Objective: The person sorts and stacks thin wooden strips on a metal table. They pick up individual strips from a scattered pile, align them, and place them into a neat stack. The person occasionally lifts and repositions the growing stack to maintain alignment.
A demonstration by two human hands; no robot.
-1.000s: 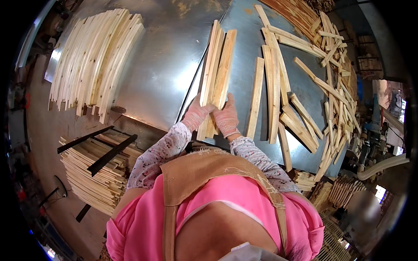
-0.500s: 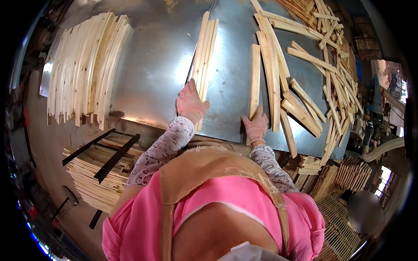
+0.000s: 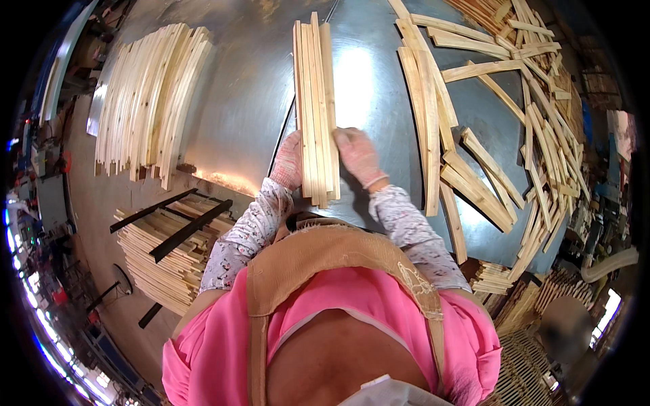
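Several wooden strips (image 3: pixel 313 108) run lengthwise away from me between my left fingers (image 3: pixel 294 143) and right fingers (image 3: pixel 344 137), both curled in, holding the strips' long sides.

Near-left of the metal table (image 3: pixel 237 88) are black bars (image 3: pixel 193 229) and, farther out, a black hoop (image 3: pixel 127 274). Right of it curves a pale hose (image 3: pixel 611 263).

Bundle (image 3: pixel 315 101): clock centre. Nine o'clock: open table (image 3: pixel 250 88), passable up to the stack (image 3: pixel 149 101). Three: open strip, then loose slats (image 3: pixel 430 128) blocking, heap (image 3: pixel 539 139) beyond. Between seven and eight, off the table edge: black bars (image 3: pixel 193 230).
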